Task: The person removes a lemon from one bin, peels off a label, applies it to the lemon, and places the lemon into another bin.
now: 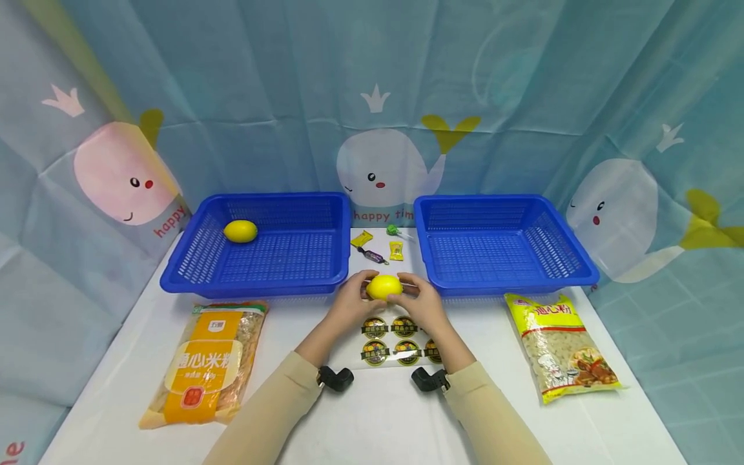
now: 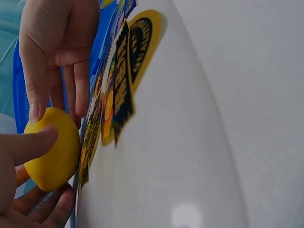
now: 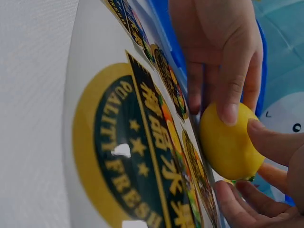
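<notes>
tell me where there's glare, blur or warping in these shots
Head view: evenly lit and sharp, edges bowed by the wide lens. Left wrist view: glare spot on the glossy white sticker sheet, labels smeared. Right wrist view: small glint on the round yellow-and-black label; the yellow lemon looks soft.

i see bright, even light and soft shadows on the white table [image 1: 372,420]; glare spots mark the glossy sticker sheet [image 3: 121,151], and both wrist views blur close up.
</notes>
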Demonstrator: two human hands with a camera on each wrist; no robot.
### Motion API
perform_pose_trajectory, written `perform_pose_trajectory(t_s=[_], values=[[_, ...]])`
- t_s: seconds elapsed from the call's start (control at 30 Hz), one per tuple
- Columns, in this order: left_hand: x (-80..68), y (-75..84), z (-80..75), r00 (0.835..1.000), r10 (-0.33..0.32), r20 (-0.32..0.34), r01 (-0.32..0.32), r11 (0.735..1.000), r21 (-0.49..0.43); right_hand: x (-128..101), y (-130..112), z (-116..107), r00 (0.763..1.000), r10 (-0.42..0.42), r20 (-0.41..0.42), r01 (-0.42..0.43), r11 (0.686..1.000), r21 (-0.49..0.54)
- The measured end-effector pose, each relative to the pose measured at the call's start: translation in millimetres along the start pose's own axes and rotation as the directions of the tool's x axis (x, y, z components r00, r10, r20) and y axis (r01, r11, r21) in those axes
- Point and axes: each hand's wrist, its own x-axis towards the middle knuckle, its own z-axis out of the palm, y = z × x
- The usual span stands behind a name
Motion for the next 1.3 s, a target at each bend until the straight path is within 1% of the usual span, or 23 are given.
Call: perform_pose_trajectory(t_s=[0.13, 0.23, 0.43, 0.5, 0.7, 0.87, 1.0, 1.17, 1.3], values=[[-1.0, 1.0, -1.5, 1.000, -0.006, 0.022, 0.006, 1.000, -0.005, -0.7, 0.0, -0.8, 1.000, -0.009, -0.001, 0.009, 1.000, -0.004], [-2.4, 1.7, -2.1, 0.999, -0.004, 0.035, 0.004, 1.000, -0.006, -0.5, 0.0, 0.0, 1.000, -0.020, 0.007, 0.021, 0.999, -0.032], [-3.3, 2.1, -1.1, 1.000, 0.009, 0.026, -0.010, 1.000, 0.024, 1.0, 1.5, 1.9, 0.999, -0.034, 0.020, 0.035, 0.996, -0.078], [-2.4, 1.9, -0.2, 1.000, 0.011, 0.018, -0.011, 1.000, 0.027, 2.0, 2.3, 2.2, 0.999, -0.031, 0.015, 0.032, 0.997, -0.072], [0.8, 1.7, 1.2, 1.000, 0.006, -0.009, -0.006, 1.000, -0.006, 7.1, 5.6, 3.2, 0.999, -0.053, 0.007, 0.053, 0.998, -0.046], [0.3, 2.5, 1.3, 1.000, 0.014, -0.005, -0.014, 1.000, 0.010, 7.3, 6.1, 2.7, 0.997, -0.077, 0.015, 0.077, 0.997, 0.002], [-1.7, 3.0, 0.5, 1.000, 0.012, 0.003, -0.012, 1.000, 0.020, 5.4, 4.0, 2.8, 0.995, -0.095, 0.029, 0.095, 0.995, -0.012], [-3.2, 2.9, -0.4, 0.999, 0.035, 0.018, -0.036, 0.999, 0.034, 4.3, 1.2, 3.2, 0.993, -0.109, 0.040, 0.110, 0.994, -0.028], [-1.3, 4.4, -0.3, 1.000, 0.030, 0.003, -0.031, 0.999, 0.038, 6.7, 0.5, 3.7, 0.992, -0.119, 0.038, 0.120, 0.993, -0.019]])
